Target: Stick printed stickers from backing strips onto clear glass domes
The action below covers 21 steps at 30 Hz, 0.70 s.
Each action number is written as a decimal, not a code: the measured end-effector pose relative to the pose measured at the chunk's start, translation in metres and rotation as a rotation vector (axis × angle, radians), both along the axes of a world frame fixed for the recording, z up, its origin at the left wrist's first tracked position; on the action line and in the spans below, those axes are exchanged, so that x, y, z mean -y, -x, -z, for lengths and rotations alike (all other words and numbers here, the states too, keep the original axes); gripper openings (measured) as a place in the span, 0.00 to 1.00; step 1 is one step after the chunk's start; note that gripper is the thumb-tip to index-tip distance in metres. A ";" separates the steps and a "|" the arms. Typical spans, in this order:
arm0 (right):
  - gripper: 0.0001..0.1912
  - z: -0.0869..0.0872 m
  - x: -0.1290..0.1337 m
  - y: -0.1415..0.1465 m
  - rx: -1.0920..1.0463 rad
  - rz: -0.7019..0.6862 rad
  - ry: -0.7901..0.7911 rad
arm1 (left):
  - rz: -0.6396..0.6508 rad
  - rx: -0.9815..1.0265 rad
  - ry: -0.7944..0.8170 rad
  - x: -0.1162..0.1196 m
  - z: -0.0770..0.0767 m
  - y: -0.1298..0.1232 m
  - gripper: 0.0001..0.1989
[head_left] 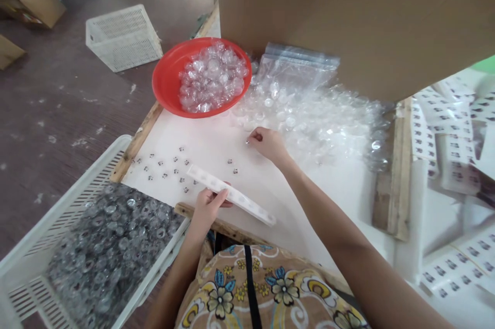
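Note:
My left hand [211,204] grips a long white strip of sticker backing [243,201], thumb on top and fingers underneath, above the near edge of the white table. Farther out, my right hand [266,142] is closed in a pinch over the table. A tiny dark-and-white piece, which looks like a sticker, shows at its fingertips. Small printed stickers [176,171] lie scattered left of the strip, and a couple more [232,166] sit between the two hands. Beyond my right hand spreads a heap of clear plastic domes [305,117].
A red basin [166,81] of clear domes stands at the back left. Below left is a white crate [23,257] filled with domes. Wooden rails [400,169] edge the table; a large cardboard box [348,14] blocks the back. Sticker sheets [456,267] lie at right.

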State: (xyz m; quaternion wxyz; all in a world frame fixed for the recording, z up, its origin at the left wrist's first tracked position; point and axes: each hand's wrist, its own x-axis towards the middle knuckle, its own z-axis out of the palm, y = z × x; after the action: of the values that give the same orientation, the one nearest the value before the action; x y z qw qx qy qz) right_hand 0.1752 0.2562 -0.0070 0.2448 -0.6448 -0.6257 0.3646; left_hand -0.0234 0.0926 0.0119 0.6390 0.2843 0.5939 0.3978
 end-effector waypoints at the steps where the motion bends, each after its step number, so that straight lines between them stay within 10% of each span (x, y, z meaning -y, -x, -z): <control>1: 0.02 0.000 0.000 0.002 0.013 -0.001 0.006 | 0.002 -0.003 0.002 0.000 -0.001 0.000 0.23; 21: 0.16 0.002 0.022 0.012 0.235 -0.141 -0.080 | -0.016 0.002 -0.004 0.001 -0.001 0.001 0.23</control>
State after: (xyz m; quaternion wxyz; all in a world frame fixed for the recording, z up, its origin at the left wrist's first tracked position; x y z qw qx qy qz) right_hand 0.1629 0.2341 -0.0089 0.1692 -0.6270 -0.7079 0.2778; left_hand -0.0248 0.0915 0.0124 0.6360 0.2804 0.5945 0.4043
